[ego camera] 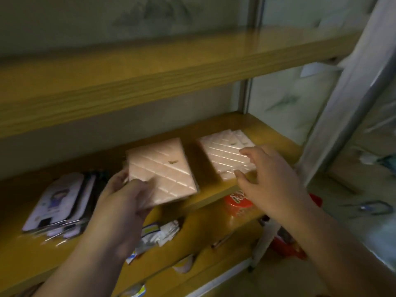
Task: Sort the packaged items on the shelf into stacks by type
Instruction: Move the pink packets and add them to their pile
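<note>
I am seeing the left hand [126,196] gripping a pink quilted packet [162,168] by its near corner, thumb on top, holding it above the wooden shelf [276,133]. At three o'clock from it, the right hand [267,174] is hovering with relaxed, spread fingers over a second pink stack [225,153]. At nine o'clock, carded packets [62,200] are lying fanned.
</note>
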`<control>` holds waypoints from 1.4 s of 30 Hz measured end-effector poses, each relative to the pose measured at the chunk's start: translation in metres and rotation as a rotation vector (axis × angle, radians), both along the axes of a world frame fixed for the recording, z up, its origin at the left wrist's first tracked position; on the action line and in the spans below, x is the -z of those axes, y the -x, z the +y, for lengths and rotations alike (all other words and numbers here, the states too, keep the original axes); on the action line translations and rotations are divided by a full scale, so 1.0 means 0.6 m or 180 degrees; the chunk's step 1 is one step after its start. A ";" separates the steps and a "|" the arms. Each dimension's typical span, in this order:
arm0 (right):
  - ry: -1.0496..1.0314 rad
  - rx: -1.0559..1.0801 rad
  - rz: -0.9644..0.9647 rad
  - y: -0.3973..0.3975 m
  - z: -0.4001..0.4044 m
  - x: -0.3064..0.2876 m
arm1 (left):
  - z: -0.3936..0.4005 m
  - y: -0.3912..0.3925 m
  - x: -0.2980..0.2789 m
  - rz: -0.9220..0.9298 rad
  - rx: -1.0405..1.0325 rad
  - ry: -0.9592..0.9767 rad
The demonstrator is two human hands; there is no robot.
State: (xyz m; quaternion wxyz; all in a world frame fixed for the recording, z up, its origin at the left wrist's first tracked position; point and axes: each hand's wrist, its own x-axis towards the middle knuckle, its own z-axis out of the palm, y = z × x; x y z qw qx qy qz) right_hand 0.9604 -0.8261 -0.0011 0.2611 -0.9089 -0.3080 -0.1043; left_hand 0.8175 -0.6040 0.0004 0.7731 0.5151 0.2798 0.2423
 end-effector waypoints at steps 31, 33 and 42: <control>-0.0367 -0.0568 0.0288 -0.089 -0.057 0.044 | -0.132 -0.167 -0.010 0.1854 0.0488 -0.4114; -0.0382 -0.0758 0.0257 -0.078 -0.023 0.044 | -0.116 -0.131 -0.012 0.1837 0.0340 -0.4285; -0.0364 -0.1460 0.0225 0.059 0.135 0.022 | -0.017 0.085 -0.008 0.2272 -0.0361 -0.4413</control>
